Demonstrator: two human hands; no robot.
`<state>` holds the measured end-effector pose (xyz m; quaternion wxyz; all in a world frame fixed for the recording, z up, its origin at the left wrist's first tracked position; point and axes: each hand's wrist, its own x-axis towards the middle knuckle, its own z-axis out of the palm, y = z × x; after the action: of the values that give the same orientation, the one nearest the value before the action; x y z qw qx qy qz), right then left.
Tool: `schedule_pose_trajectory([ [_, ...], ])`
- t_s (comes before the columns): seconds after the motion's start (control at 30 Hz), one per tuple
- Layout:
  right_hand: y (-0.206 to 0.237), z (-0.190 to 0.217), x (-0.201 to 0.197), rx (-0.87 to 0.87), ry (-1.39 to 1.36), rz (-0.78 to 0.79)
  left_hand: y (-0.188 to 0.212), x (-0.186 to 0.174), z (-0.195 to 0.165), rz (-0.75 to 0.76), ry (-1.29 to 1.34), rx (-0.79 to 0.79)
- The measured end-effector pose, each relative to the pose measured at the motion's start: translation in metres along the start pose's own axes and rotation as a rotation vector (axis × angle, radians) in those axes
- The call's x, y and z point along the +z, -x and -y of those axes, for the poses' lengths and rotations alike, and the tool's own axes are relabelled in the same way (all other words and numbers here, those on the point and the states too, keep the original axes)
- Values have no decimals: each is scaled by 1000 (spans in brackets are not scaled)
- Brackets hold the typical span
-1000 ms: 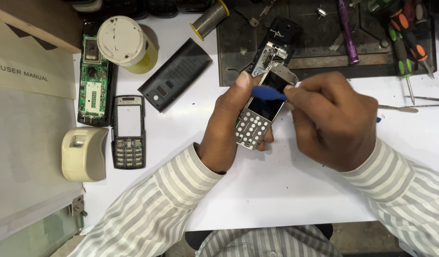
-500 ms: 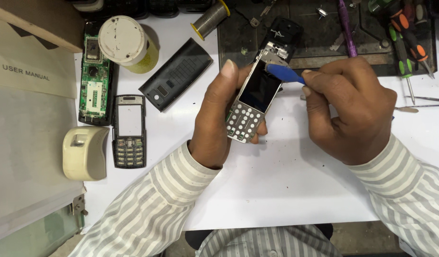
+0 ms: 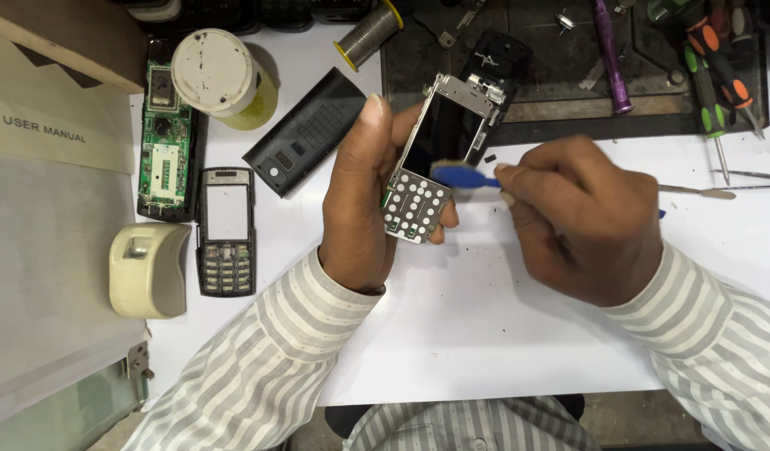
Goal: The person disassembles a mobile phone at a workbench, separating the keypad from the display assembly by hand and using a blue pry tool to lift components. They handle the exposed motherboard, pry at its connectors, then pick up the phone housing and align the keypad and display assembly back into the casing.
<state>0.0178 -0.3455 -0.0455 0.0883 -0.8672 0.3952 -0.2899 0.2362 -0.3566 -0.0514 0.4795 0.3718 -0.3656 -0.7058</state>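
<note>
Phone board (image 3: 439,159) gripped by left hand (image 3: 364,200); right hand (image 3: 581,217) fingers pinch blue brush (image 3: 464,176).

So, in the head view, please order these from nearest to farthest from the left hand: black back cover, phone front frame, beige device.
1. black back cover, just left of the left hand
2. phone front frame, further left
3. beige device, far left

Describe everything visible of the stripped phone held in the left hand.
The stripped phone is a bare inner frame: dark screen above, silvery keypad sheet of white dots below, metal bracket at its top. It tilts rightward above the white table. The left hand grips its left edge and back; a blue brush in the right hand touches its middle.
</note>
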Motion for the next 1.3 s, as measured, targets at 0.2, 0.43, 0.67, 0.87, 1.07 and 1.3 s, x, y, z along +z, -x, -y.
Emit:
schedule_pose_trajectory([
  [0.2, 10, -11, 13, -112, -60, 36, -7, -2, 29, -8, 5, 3],
  [0.43, 13, -21, 22, -88, -31, -25, -9, -7, 25, 3, 26, 29],
  [0.67, 17, -22, 26, -68, -18, -32, -11, -8, 35, 22, 17, 56],
  [0.87, 20, -16, 29, -69, -32, -4, -7, -8, 49, 24, 3, -9],
  [1.07, 15, -12, 23, -86, -28, 7, -3, -2, 41, 63, -33, -17],
  [1.3, 10, -4, 18, -101, -15, -15, 2, 1, 40, 85, -7, -30],
])
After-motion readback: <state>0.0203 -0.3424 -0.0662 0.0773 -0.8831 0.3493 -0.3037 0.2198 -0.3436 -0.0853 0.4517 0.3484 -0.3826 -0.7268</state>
